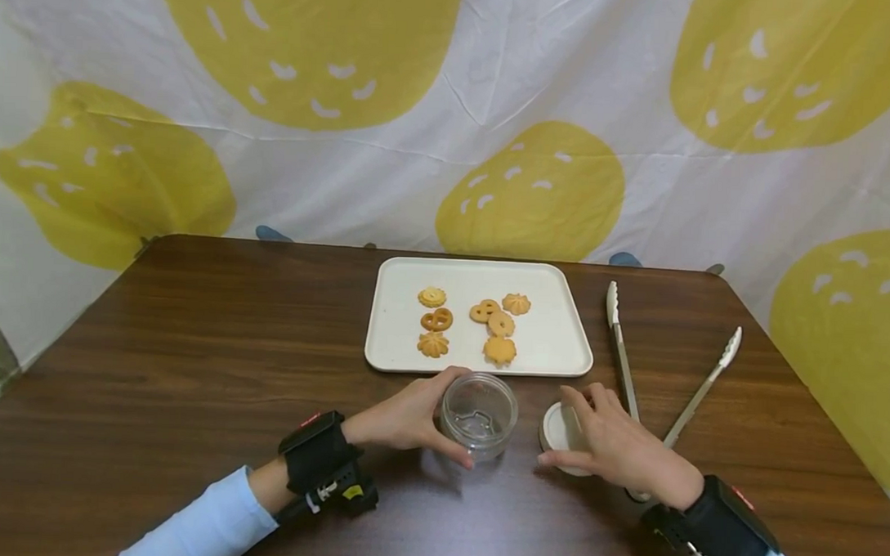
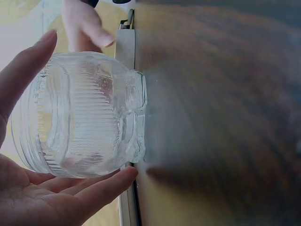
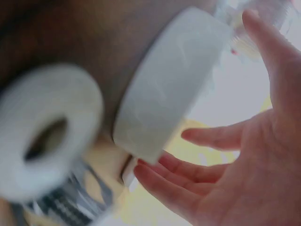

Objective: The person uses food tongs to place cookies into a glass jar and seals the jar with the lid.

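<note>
A clear ribbed glass jar [image 1: 478,418] stands upright on the table in front of the tray, its mouth uncovered. My left hand [image 1: 409,414] holds it from the left, thumb on the near side and fingers on the far side; the left wrist view shows the jar [image 2: 89,117] between them. To the right of the jar lies a round white lid [image 1: 557,431]. Over the lid hovers my right hand [image 1: 612,438], its fingers spread around it. In the right wrist view the fingers stand apart beside the lid's rim [image 3: 174,80], gripping nothing.
Behind the jar sits a white tray [image 1: 396,297] with several cookies and pretzels [image 1: 436,319] in two groups. Metal tongs [image 1: 626,370] with white tips lie spread to the right, their joined end beneath my right hand. A fruit-patterned cloth [image 1: 330,184] hangs behind the wooden table [image 1: 214,360].
</note>
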A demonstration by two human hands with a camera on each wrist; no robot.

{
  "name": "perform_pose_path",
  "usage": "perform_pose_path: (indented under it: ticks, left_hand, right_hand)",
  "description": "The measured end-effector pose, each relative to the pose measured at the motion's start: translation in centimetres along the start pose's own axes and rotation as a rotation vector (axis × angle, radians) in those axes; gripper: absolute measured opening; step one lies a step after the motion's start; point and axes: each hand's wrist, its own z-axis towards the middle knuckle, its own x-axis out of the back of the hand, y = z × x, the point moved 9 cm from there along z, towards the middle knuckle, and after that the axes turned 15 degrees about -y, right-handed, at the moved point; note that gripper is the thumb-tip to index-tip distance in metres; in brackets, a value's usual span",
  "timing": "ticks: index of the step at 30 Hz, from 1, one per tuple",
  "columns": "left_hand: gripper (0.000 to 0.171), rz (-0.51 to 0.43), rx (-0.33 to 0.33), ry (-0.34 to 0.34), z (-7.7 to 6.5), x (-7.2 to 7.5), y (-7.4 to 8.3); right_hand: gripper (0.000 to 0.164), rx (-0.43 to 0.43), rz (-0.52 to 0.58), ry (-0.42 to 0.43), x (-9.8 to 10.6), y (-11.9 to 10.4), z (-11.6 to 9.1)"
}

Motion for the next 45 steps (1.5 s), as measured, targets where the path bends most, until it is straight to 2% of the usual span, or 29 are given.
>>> perform_pose_path:
  ticks: [3, 9, 16, 21, 27, 33, 36, 45]
  left_hand:
    - [0.081, -0.012, -0.013, -0.01, 0.0, -0.1, -0.1]
    - [0.082, -0.038, -0.013, -0.021, -0.1, -0.2, -0.2]
    - [0.083, -0.038, -0.003, -0.016, -0.1, -0.1, -0.1]
    - [0.082, -0.041, 0.007, -0.017, -0.2, -0.1, -0.1]
    - [0.081, -0.05, 0.001, -0.014, -0.2, 0.0, -0.1]
    - [0.081, -0.048, -0.005, -0.008, -0.2, 0.0, -0.1]
    - [0.081, -0.046, 0.0, -0.006, -0.2, 0.0, -0.2]
    - [0.082, -0.058, 0.0, -0.022, -0.2, -0.2, -0.4]
  right_hand:
    - [0.081, -0.055, 0.023, 0.052, 1.3, 1.0, -0.4]
    - [0.087, -0.266, 0.06, 0.112, 3.3, 4.8, -1.4]
    - [0.09, -0.452, -0.034, 0.182, 3.6, 8.8, -2.7]
    - [0.099, -0.595, 0.049, 0.049, 2.2, 11.5, -3.2]
    - [0.112, -0.686, 0.128, -0.121, 0.6, 12.8, -2.7]
    - [0.123, -0.696, 0.113, -0.214, 0.3, 13.1, -1.8]
    - [0.127, -0.74, 0.119, -0.241, 0.3, 13.5, -1.5]
    - [0.121, -0.806, 0.098, -0.278, 0.3, 14.6, -0.4]
